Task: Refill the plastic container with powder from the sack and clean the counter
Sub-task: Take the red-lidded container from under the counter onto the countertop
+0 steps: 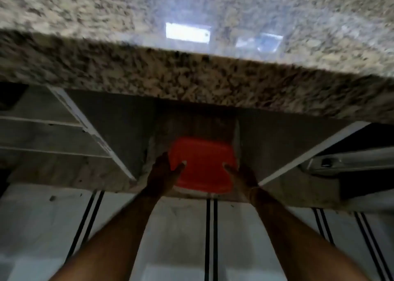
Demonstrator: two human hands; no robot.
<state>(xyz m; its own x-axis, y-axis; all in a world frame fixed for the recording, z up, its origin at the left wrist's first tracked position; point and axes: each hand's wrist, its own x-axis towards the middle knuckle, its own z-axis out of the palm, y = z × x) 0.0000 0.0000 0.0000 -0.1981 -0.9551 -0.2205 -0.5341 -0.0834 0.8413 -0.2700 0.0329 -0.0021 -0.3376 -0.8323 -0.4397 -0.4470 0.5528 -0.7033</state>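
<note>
A plastic container with an orange-red lid point(203, 163) sits low in the open cabinet below the speckled granite counter point(191, 80). My left hand point(162, 174) grips its left side, thumb lying on the lid. My right hand point(242, 174) grips its right side, thumb also on the lid. Only the lid shows; the container's body is hidden beneath it. No sack is in view. The picture is blurred by motion.
Two white cabinet doors stand open, the left door point(91, 131) and the right door point(313, 152). White shelves point(42, 135) lie to the left. A tiled floor point(181, 238) with dark double lines spreads below. The countertop reflects bright light.
</note>
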